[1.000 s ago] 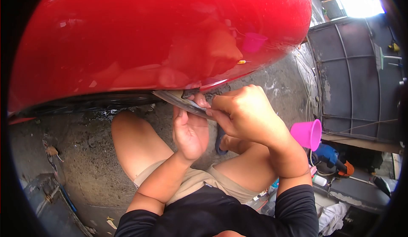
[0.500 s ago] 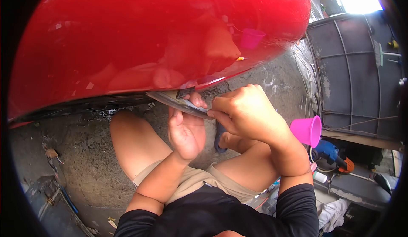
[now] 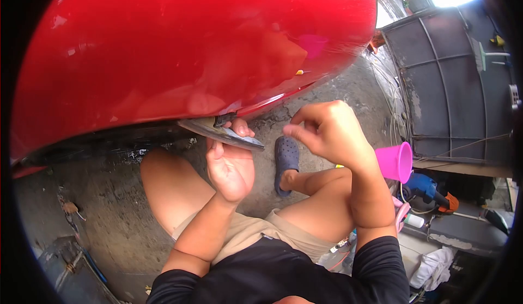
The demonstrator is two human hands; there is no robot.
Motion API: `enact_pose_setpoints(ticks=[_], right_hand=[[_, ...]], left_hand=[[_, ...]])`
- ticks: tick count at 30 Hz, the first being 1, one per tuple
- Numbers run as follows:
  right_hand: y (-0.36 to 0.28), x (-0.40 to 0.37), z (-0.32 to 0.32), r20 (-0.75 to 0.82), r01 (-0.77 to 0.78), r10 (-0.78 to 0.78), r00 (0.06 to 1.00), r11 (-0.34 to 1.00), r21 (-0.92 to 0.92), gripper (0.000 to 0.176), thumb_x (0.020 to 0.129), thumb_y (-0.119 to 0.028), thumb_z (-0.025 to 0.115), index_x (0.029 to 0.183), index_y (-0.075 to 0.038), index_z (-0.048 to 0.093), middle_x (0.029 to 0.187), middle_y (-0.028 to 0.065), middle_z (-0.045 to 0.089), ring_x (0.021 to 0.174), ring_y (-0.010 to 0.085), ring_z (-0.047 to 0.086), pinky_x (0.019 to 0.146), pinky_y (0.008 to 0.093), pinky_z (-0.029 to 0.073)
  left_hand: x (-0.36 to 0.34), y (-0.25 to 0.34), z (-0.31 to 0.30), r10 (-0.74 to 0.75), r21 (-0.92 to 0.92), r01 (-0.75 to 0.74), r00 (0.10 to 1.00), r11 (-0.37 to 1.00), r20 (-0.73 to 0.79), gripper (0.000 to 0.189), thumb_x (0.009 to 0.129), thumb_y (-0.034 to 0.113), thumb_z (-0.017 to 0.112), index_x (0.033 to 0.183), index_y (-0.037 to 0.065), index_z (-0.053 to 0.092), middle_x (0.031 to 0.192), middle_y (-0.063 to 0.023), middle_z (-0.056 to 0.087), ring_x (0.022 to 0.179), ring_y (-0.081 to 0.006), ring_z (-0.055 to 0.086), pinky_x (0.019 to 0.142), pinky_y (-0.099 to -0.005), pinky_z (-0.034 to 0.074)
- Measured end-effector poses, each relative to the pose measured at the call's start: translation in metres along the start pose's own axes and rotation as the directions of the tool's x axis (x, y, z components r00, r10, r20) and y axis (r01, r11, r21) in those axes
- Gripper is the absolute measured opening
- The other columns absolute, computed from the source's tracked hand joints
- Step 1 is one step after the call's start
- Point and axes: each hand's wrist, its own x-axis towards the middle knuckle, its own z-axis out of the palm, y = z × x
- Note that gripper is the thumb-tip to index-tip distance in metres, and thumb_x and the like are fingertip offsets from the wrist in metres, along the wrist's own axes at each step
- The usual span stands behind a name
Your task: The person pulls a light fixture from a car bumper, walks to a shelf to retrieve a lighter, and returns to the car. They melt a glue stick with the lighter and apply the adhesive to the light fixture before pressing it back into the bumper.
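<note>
A glossy red car body panel (image 3: 180, 47) fills the top of the view. From its lower edge a flat, dark-edged strip (image 3: 239, 139) juts out, pale and worn on its inner face. My left hand (image 3: 231, 170) is closed around this strip from below, with the thumb on the near side and fingertips showing beyond it. My right hand (image 3: 329, 132) hangs in the air to the right, apart from the strip. Its thumb and index finger are pinched together; whether anything small sits between them cannot be seen.
A pink bucket (image 3: 395, 162) stands at right, with a blue power tool (image 3: 422, 189) beside it. Behind is a dark metal panel (image 3: 447, 86). A white cloth (image 3: 433, 268) lies lower right. My foot in a dark clog (image 3: 286, 159) rests on the concrete floor (image 3: 109, 206).
My right hand has let go of the strip's end and moved right, away from it. My left hand keeps its hold. The view has shifted slightly, and the clog now shows more fully.
</note>
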Motion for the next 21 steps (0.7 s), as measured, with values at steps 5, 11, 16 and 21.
enact_pose_setpoints(ticks=[5,11,16,21], right_hand=[[0.042,-0.008,0.046,-0.217,-0.289,0.412,0.885,0.852,0.437,0.047,0.098,-0.035,0.073,0.07,0.002,0.068,0.054,0.0042,0.058,0.053,0.0078,0.051,0.05,0.0295,0.04],[0.055,0.01,0.085,-0.289,-0.198,0.446,0.847,0.77,0.607,0.046,0.103,-0.036,0.067,0.078,0.002,0.074,0.059,0.0012,0.062,0.054,0.0059,0.053,0.049,0.0258,0.039],[0.061,0.024,0.104,-0.393,-0.11,0.428,0.814,0.778,0.619,0.05,0.104,-0.04,0.066,0.077,0.001,0.071,0.059,0.0008,0.061,0.053,0.0058,0.051,0.048,0.0246,0.038],[0.065,0.03,0.116,-0.445,-0.061,0.452,0.773,0.751,0.657,0.052,0.105,-0.042,0.062,0.077,0.001,0.07,0.06,0.0011,0.061,0.052,0.0063,0.052,0.047,0.0239,0.038]], left_hand=[[-0.001,0.001,0.002,0.012,0.012,-0.012,1.0,1.0,0.012,0.041,0.098,0.038,0.053,0.128,0.009,0.054,0.111,-0.0099,0.052,0.108,-0.0229,0.048,0.103,-0.0386,0.039],[0.004,0.001,-0.003,0.014,0.004,-0.014,0.997,1.0,0.074,0.042,0.099,0.038,0.051,0.13,0.01,0.057,0.11,-0.0094,0.053,0.107,-0.0225,0.048,0.103,-0.0394,0.038],[0.003,0.001,-0.004,0.005,0.023,-0.007,0.996,1.0,0.085,0.041,0.101,0.038,0.049,0.13,0.011,0.057,0.109,-0.0084,0.053,0.106,-0.0219,0.047,0.103,-0.0395,0.038],[0.005,0.002,-0.002,-0.004,0.018,0.002,0.995,1.0,0.098,0.039,0.102,0.037,0.049,0.129,0.01,0.058,0.109,-0.0079,0.053,0.106,-0.0218,0.048,0.103,-0.0402,0.039]])
